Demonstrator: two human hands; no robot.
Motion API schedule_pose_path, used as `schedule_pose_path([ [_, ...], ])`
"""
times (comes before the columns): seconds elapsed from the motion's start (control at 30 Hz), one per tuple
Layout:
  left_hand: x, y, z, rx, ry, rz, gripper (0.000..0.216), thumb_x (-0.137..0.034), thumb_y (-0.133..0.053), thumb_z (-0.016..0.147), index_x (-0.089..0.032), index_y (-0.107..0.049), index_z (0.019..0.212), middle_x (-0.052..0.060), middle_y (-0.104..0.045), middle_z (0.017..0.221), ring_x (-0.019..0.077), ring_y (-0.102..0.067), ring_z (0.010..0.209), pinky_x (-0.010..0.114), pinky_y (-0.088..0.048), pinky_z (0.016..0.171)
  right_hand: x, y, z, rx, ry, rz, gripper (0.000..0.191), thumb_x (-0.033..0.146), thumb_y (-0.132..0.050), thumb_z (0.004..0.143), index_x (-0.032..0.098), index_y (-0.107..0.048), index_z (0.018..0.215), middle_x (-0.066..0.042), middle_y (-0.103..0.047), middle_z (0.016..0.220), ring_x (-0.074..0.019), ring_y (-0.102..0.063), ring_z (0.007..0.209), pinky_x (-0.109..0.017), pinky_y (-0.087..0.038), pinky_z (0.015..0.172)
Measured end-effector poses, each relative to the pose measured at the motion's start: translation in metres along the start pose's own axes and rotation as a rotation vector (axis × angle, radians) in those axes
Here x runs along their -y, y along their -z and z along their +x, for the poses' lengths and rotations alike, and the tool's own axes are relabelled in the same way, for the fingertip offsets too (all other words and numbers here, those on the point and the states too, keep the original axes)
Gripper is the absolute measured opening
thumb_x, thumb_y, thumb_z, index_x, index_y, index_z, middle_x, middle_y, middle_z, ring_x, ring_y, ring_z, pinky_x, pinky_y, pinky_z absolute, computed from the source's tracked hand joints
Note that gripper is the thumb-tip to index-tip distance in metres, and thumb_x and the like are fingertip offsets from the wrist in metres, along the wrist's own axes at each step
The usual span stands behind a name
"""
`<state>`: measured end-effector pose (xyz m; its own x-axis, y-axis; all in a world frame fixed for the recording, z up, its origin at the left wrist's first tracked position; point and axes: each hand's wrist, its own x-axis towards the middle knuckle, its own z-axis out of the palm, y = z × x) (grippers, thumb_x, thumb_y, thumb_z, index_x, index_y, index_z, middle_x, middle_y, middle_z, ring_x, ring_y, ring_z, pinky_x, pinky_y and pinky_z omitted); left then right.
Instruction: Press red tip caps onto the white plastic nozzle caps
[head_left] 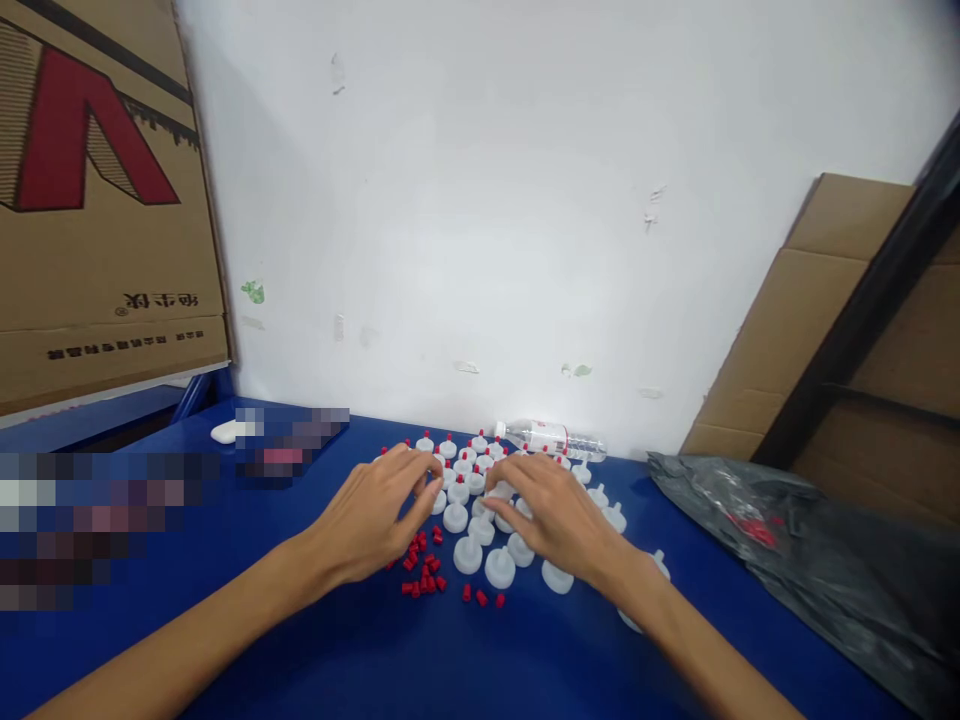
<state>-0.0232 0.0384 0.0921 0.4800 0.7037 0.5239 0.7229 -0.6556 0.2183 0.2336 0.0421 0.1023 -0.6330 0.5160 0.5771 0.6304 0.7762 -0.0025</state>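
Many white plastic nozzle caps (499, 568) stand upright on the blue table, their spouts pointing up. Small red tips (460, 481) cover the spouts of several at the back; the nearer spouts are bare. My left hand (382, 510) hovers at the left side of the group, thumb and forefinger curled close together; anything between them is too small to make out. Over the middle of the group is my right hand (551, 510), its fingers bent toward the thumb near a bare spout. What it grips is unclear. Loose red tips (427, 580) lie below my left hand.
A clear plastic bottle (551, 438) lies along the white wall. Grey plastic sheeting (825, 560) with a bag of red pieces (754, 525) covers the right side. Cardboard (787, 340) leans at right; a large printed carton (112, 250) stands left. A white object (225, 432) sits back left.
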Motion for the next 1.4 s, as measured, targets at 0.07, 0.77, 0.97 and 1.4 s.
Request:
schedule_pose_path([
  [0.07, -0.005, -0.004, -0.003, 0.072, -0.047, -0.003, 0.02, -0.037, -0.04, 0.105, -0.024, -0.056, 0.108, 0.002, -0.063, 0.1, 0.0198, -0.058, 0.089, 0.033, -0.039, 0.074, 0.014, -0.003, 0.002, 0.006, 0.116, 0.03, 0.009, 0.031, -0.052, 0.105, 0.023, -0.056, 0.105, -0.005, -0.071, 0.097, -0.0208, -0.066, 0.087, -0.035, -0.049, 0.081],
  [0.77, 0.016, 0.002, 0.001, 0.197, 0.028, 0.079, 0.019, -0.024, -0.045, 0.094, -0.021, -0.052, 0.076, 0.003, -0.061, 0.08, 0.0223, -0.053, 0.086, 0.032, -0.034, 0.065, -0.044, -0.006, -0.012, 0.02, -0.132, 0.021, 0.031, 0.034, -0.041, 0.109, 0.025, -0.071, 0.111, -0.004, -0.078, 0.106, -0.0225, -0.073, 0.101, -0.035, -0.055, 0.086],
  [0.97, 0.033, -0.001, 0.003, 0.087, 0.18, 0.165, 0.034, -0.028, -0.031, 0.103, -0.022, -0.062, 0.114, 0.008, -0.064, 0.106, 0.0256, -0.06, 0.101, 0.036, -0.045, 0.079, -0.039, -0.014, -0.014, 0.133, -0.059, 0.03, 0.034, 0.033, -0.041, 0.109, 0.026, -0.074, 0.107, -0.002, -0.079, 0.101, -0.0219, -0.073, 0.096, -0.039, -0.05, 0.095],
  [1.4, 0.045, -0.012, 0.008, 0.051, 0.179, 0.152, 0.027, -0.035, -0.041, 0.104, -0.022, -0.064, 0.102, 0.003, -0.066, 0.092, 0.019, -0.064, 0.074, 0.03, -0.044, 0.065, -0.03, 0.002, -0.007, 0.037, -0.085, -0.045, 0.032, 0.032, -0.041, 0.108, 0.023, -0.072, 0.109, -0.007, -0.078, 0.101, -0.025, -0.071, 0.097, -0.049, -0.046, 0.098],
])
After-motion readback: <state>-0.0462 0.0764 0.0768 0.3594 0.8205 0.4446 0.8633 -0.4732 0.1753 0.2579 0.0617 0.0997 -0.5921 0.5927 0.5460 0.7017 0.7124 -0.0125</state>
